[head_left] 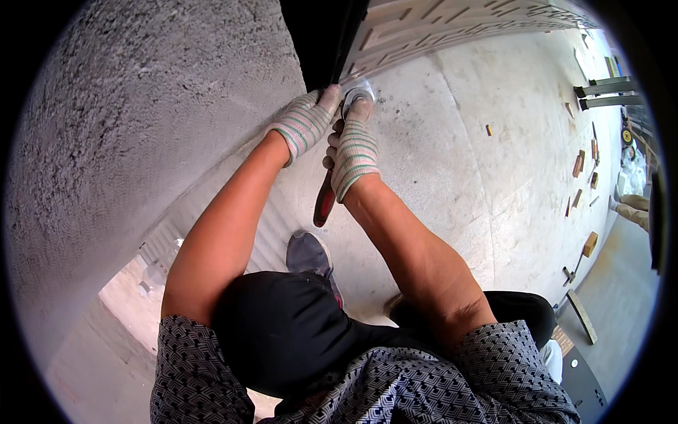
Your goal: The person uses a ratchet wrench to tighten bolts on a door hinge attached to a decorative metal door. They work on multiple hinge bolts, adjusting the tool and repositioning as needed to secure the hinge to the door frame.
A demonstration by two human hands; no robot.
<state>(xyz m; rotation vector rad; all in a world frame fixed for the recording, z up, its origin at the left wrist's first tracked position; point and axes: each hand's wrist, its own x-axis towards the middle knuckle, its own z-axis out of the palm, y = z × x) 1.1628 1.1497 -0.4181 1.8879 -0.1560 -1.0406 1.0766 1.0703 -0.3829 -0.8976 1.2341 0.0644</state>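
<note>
My right hand [355, 145], in a white knit glove with green and pink stripes, is closed around a ratchet wrench with a black and red handle [324, 203]. The handle points back toward me, and my thumb lies on the round metal head end, close to the floor. Next to it, my left hand [305, 121] in a matching glove reaches to the foot of a dark upright edge [346, 42]. Its fingers are bent in and largely hidden, so what they grip does not show. Both hands are low, at the bottom corner of a slotted panel [452, 32].
A rough grey concrete block [162, 106] rises close on the left. On the pale concrete floor [431, 169], several wood scraps [578, 164] and a hammer-like tool [569, 274] lie to the right. Metal legs [611, 94] stand at far right, near another person's leg [632, 212]. My shoe [308, 253] is below my hands.
</note>
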